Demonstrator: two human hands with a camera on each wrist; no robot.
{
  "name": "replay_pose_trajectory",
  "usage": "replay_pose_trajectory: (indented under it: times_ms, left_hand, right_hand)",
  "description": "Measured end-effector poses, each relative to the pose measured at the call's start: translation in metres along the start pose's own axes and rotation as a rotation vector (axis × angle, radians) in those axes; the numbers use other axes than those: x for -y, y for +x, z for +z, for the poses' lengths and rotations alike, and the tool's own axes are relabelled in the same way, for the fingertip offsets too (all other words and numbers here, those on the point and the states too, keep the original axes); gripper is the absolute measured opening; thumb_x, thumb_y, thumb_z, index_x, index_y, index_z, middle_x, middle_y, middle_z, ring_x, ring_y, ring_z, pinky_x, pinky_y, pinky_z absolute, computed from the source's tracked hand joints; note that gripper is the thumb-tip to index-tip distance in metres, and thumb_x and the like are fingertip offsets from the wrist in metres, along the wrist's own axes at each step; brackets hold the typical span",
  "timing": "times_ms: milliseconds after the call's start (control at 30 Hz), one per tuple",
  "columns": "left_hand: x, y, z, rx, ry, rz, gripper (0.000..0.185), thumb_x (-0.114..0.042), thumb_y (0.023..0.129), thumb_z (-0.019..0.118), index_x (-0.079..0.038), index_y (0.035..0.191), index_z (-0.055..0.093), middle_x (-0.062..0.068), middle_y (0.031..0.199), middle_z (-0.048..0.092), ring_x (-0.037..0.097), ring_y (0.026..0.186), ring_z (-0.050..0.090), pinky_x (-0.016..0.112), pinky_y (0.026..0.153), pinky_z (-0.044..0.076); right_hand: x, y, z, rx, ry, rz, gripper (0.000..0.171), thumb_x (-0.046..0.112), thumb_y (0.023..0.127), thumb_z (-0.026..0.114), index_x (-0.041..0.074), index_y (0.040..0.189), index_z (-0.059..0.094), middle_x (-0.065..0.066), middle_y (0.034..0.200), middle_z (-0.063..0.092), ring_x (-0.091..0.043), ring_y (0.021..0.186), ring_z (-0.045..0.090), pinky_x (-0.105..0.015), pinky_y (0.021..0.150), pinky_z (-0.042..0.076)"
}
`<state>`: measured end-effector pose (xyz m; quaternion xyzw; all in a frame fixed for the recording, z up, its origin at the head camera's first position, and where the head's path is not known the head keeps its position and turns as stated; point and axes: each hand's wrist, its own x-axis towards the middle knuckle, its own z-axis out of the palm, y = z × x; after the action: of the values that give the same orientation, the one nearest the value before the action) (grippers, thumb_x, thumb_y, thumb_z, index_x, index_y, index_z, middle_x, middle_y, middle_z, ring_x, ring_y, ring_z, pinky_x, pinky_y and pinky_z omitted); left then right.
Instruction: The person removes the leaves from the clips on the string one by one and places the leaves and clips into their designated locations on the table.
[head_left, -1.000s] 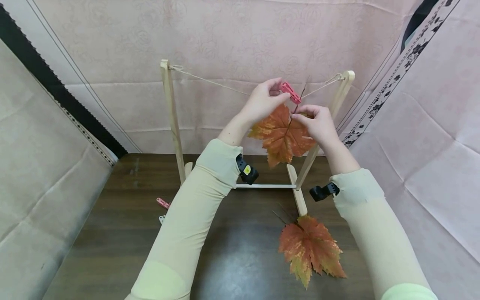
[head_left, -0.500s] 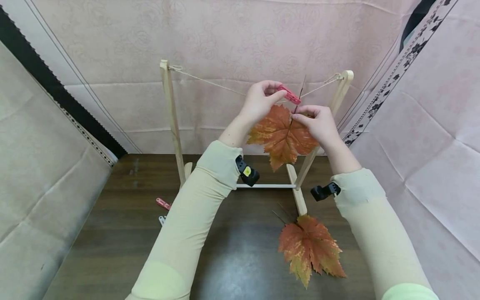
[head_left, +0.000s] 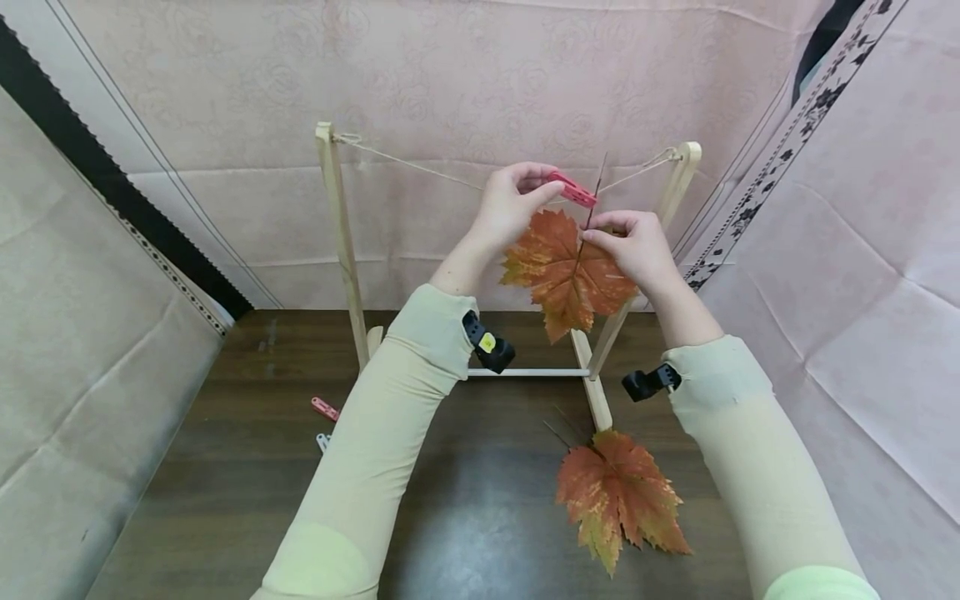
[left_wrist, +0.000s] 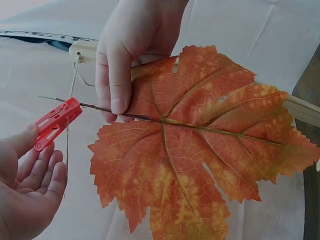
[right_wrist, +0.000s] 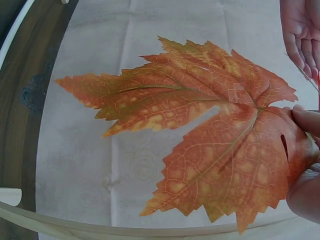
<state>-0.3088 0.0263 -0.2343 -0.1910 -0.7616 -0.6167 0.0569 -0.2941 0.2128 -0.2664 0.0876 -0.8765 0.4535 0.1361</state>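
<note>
A: What does the left hand (head_left: 513, 204) hold?

B: It pinches a small red plastic clothes peg (head_left: 572, 189) between thumb and fingers, right at the thin twine line (head_left: 420, 162) strung between the two posts of the pale wooden frame (head_left: 333, 242). In the left wrist view the peg (left_wrist: 56, 123) sits at the fingertips with the twine passing just beside it.

A: And the right hand (head_left: 637, 247)?

B: Its thumb and fingers are curled onto the stem of an orange-red artificial maple leaf (head_left: 566, 271), holding it up just below the twine, towards the right post. The thin dark stem (head_left: 595, 187) sticks up past the line, close beside the peg's tip. I cannot tell whether the peg touches the stem.

A: How does the leaf hang?

B: Blade down, between the two hands, in front of the pink cloth backdrop (head_left: 450, 75). The right wrist view shows its veined, yellow-flecked blade (right_wrist: 200, 125) spread wide.

A: What else is around?

B: A second orange maple leaf (head_left: 618, 496) lies on the dark wooden tabletop (head_left: 225, 483), near the frame's right foot. On the left, a pink peg (head_left: 326, 407) and a white peg (head_left: 323, 439) lie on the table, partly hidden by the left sleeve (head_left: 375, 467).
</note>
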Motion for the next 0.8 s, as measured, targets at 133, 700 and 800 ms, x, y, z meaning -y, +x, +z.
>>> replay_pose_trajectory:
  times_ms: [133,700,800]
  left_hand:
    - [0.000,0.000,-0.004,-0.030,-0.046,0.012,0.032,-0.020,0.090,0.060,-0.003,0.117,0.060,0.013,0.111,0.066,0.017,0.100,0.062,0.021,0.086,0.051]
    - [-0.006,-0.004,-0.041,-0.147,-0.195,0.008,0.032,-0.015,0.087,0.063,0.000,0.115,0.061,0.011,0.104,0.064,0.015,0.096,0.062,0.022,0.089,0.052]
    - [-0.006,-0.009,-0.048,-0.147,-0.182,0.005,0.033,-0.015,0.087,0.063,0.000,0.116,0.060,0.010,0.103,0.064,0.017,0.098,0.062,0.023,0.090,0.051]
  right_hand:
    - [-0.001,-0.001,0.000,0.014,-0.020,-0.016,0.024,0.018,0.085,0.067,0.000,0.100,0.070,0.027,0.074,0.062,0.004,0.063,0.051,-0.015,0.055,0.040]
    - [-0.006,-0.009,-0.001,0.060,-0.027,0.041,0.020,0.018,0.084,0.068,0.001,0.093,0.071,0.022,0.072,0.064,0.002,0.056,0.051,-0.016,0.050,0.041]
    - [-0.011,-0.010,-0.004,0.078,-0.027,0.035,0.019,0.016,0.084,0.067,0.000,0.093,0.071,0.021,0.073,0.066,0.004,0.059,0.055,-0.015,0.053,0.045]
